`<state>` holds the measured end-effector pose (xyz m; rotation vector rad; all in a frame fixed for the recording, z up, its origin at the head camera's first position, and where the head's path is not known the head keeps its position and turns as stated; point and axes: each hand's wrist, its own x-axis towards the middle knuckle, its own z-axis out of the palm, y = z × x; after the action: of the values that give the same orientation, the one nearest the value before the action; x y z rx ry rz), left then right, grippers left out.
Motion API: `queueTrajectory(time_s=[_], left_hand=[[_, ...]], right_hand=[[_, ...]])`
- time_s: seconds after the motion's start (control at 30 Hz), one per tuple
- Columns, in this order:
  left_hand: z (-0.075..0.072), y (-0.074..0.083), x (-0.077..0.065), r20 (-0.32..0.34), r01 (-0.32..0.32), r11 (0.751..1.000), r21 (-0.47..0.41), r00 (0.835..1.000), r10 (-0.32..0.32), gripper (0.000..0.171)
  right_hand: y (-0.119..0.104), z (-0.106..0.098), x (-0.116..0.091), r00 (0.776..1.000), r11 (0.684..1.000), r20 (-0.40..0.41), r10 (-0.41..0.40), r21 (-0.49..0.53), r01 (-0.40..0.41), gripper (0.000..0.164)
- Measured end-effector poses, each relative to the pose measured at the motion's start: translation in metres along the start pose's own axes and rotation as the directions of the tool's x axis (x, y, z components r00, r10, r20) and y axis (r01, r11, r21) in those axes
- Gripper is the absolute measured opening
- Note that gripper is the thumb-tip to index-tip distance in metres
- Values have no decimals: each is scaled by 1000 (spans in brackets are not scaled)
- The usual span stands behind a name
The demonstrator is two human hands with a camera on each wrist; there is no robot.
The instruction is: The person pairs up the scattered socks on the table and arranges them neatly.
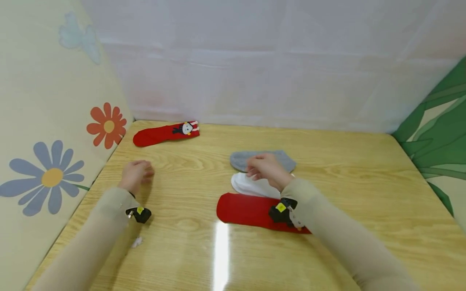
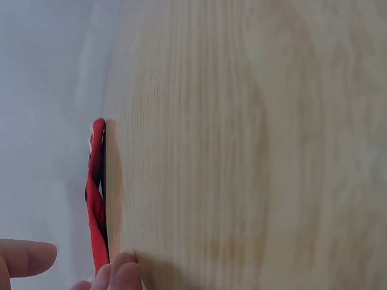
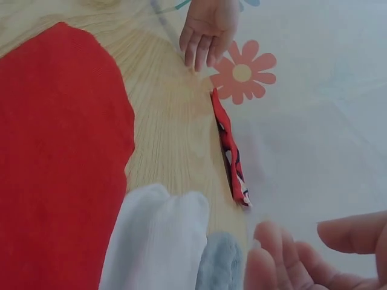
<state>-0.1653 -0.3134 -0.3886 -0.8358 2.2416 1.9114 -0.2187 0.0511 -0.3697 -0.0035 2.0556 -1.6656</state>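
My left hand (image 1: 136,176) hovers over the left part of the table, empty, its fingers loosely bent. Farther back lies a red sock (image 1: 156,136) with a cartoon face at its cuff. My right hand (image 1: 267,167) is above a grey sock (image 1: 238,160) and a white sock (image 1: 249,185), hiding part of both. In the right wrist view its thumb stands apart from the loosely bent fingers (image 3: 272,244), with nothing held between them. Nearest me is a second red sock (image 1: 244,210), its cuff end partly covered by the right wrist.
The wooden table (image 1: 182,246) meets a white cloth backdrop (image 1: 236,81) at the rear. Painted panels with flowers (image 1: 52,177) and green leaves (image 1: 437,137) flank it. A small white scrap (image 1: 137,242) lies near the left forearm. Each wrist wears a black camera.
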Motion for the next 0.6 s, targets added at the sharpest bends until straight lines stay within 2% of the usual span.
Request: queueTrajectory(time_s=[0.1,0.23,0.43,0.6], left_hand=[[-5,2,5,-21,5,1000,-30,1000,-5,55],[-12,3,12,-84,47,991,-122,995,-58,57],[-17,9,26,-171,78,970,-232,978,-119,64],[-22,11,43,-245,79,967,-243,959,-140,61]], right_hand=[[-4,8,7,1000,1000,12,-1,31,1,31],[-10,23,19,1000,998,22,5,59,-6,29],[-21,44,40,1000,991,27,13,129,-16,33],[-30,63,59,999,982,10,53,181,-54,34]])
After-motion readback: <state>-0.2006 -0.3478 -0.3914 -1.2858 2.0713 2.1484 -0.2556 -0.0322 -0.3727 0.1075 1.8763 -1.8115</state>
